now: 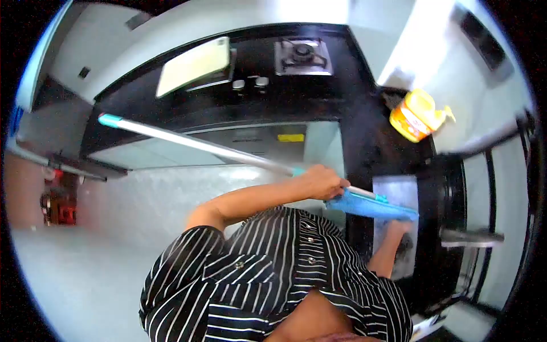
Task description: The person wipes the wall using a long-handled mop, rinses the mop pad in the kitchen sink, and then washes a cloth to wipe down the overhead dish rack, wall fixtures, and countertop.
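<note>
Black counter (364, 137) surrounds the sink (399, 185), a yellow tub (416, 117) beyond it. Left hand (321, 182) clamps the mop pole (211, 147); right hand (400, 228) touches the blue pad (367, 206), grip impossible to tell.

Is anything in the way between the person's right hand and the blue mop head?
No, nothing visible is in the way. The right hand is at the mop head's far end, seemingly touching it, though blur hides its grip. The left hand holds the pole.
</note>
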A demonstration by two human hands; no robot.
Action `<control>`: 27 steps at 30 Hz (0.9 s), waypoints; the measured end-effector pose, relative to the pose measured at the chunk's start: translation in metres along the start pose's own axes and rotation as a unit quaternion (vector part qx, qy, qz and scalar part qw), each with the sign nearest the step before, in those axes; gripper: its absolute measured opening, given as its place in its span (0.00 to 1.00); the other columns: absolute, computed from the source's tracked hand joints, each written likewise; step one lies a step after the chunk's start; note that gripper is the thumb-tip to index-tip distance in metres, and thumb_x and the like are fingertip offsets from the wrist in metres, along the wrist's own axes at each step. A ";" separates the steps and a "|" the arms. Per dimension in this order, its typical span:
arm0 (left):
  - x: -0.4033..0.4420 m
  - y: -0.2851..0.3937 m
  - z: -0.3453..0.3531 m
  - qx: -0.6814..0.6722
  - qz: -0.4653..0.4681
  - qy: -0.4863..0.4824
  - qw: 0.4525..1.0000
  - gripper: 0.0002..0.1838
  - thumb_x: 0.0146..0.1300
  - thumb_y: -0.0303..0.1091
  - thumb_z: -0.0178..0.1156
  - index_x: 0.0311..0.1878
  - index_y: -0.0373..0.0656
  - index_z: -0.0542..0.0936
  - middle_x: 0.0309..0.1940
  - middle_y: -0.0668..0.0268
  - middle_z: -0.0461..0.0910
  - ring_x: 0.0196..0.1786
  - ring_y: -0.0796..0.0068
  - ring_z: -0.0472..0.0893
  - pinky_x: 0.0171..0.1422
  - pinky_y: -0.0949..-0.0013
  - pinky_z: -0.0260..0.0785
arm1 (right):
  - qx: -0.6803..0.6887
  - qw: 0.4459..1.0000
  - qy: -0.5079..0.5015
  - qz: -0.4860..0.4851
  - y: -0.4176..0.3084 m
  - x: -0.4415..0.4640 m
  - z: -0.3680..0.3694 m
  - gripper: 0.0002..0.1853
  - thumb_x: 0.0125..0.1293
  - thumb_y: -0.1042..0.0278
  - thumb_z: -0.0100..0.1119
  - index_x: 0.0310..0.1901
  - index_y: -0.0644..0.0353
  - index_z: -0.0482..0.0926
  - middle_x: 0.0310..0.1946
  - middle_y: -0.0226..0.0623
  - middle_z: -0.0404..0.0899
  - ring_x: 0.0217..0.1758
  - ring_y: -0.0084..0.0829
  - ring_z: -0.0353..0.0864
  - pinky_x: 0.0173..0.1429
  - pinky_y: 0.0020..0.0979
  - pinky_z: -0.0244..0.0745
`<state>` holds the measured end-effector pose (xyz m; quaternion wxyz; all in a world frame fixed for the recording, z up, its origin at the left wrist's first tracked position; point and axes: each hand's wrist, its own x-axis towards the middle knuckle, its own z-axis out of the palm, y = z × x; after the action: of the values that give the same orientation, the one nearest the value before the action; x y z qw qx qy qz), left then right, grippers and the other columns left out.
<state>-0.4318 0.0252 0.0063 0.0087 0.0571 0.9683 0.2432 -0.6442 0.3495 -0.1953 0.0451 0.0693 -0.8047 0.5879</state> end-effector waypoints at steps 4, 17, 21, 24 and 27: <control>-0.009 -0.015 -0.015 -0.039 -0.080 -0.047 0.995 0.17 0.63 0.49 0.50 0.50 0.54 0.78 0.30 0.56 0.81 0.36 0.52 0.80 0.38 0.52 0.71 | 0.519 0.814 -0.061 0.255 -0.063 -0.005 -0.017 0.21 0.65 0.50 0.50 0.55 0.54 0.72 0.51 0.35 0.75 0.55 0.36 0.72 0.60 0.46 0.66; -0.038 -0.071 -0.044 -0.031 -0.240 -0.042 0.969 0.22 0.64 0.50 0.41 0.39 0.44 0.79 0.38 0.50 0.79 0.43 0.47 0.78 0.48 0.49 0.69 | 0.352 0.855 -0.070 0.375 -0.133 0.049 0.067 0.21 0.64 0.70 0.53 0.57 0.67 0.65 0.55 0.48 0.69 0.58 0.45 0.69 0.61 0.49 0.69; -0.054 -0.098 -0.041 0.030 -0.314 -0.035 0.948 0.23 0.65 0.49 0.40 0.37 0.42 0.79 0.37 0.49 0.79 0.42 0.47 0.77 0.48 0.49 0.69 | 0.345 0.857 -0.114 0.365 -0.141 0.057 0.118 0.21 0.60 0.68 0.58 0.53 0.68 0.69 0.53 0.49 0.70 0.52 0.47 0.73 0.48 0.50 0.76; -0.058 -0.112 -0.044 0.044 -0.351 -0.034 0.935 0.23 0.64 0.47 0.39 0.36 0.41 0.80 0.40 0.49 0.79 0.45 0.47 0.77 0.49 0.50 0.69 | 0.257 0.862 -0.075 0.430 -0.135 0.067 0.159 0.22 0.56 0.69 0.62 0.50 0.69 0.69 0.46 0.51 0.69 0.45 0.48 0.72 0.39 0.50 0.80; -0.062 -0.125 -0.048 0.046 -0.365 -0.045 0.929 0.24 0.65 0.47 0.38 0.36 0.39 0.79 0.39 0.48 0.78 0.45 0.45 0.76 0.50 0.50 0.67 | 0.326 0.855 -0.105 0.390 -0.148 0.061 0.184 0.19 0.57 0.73 0.59 0.48 0.71 0.69 0.42 0.55 0.73 0.38 0.53 0.78 0.34 0.54 0.81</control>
<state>-0.3856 -0.1143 -0.0110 0.1379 -0.2888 0.9310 0.1757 -0.6785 0.1266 -0.1029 -0.2982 -0.1782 -0.5278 0.7751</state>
